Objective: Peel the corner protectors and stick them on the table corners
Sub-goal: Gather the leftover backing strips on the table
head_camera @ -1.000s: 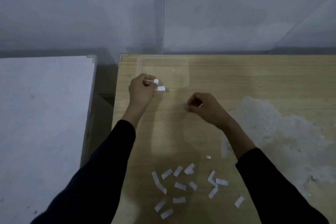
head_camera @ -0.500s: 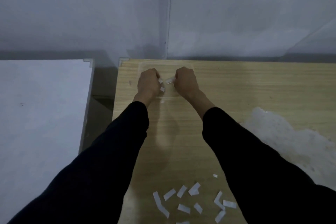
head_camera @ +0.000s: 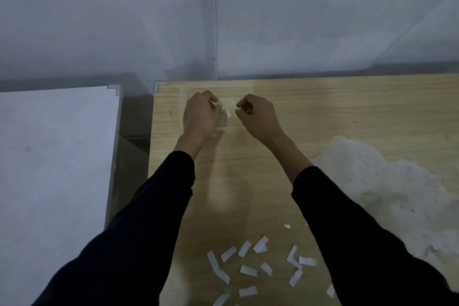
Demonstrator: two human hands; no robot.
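Left hand (head_camera: pixel 201 116) pinching corner protector (head_camera: pixel 226 114), right hand (head_camera: pixel 258 119), fingers curled, hold unclear

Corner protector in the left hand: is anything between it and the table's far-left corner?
Nothing visible blocks it. Only tabletop lies between the corner protector, pinched by the left hand, and the table corner, though that corner seems already capped.

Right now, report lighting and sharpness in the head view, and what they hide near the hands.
Head view: dim, bluish, soft throughout; the left hand pinches a small blurred white piece; the right hand is curled, but whether it holds anything is too soft to tell; faint arm shadows fall on the wooden table; the paper strips read clearly.
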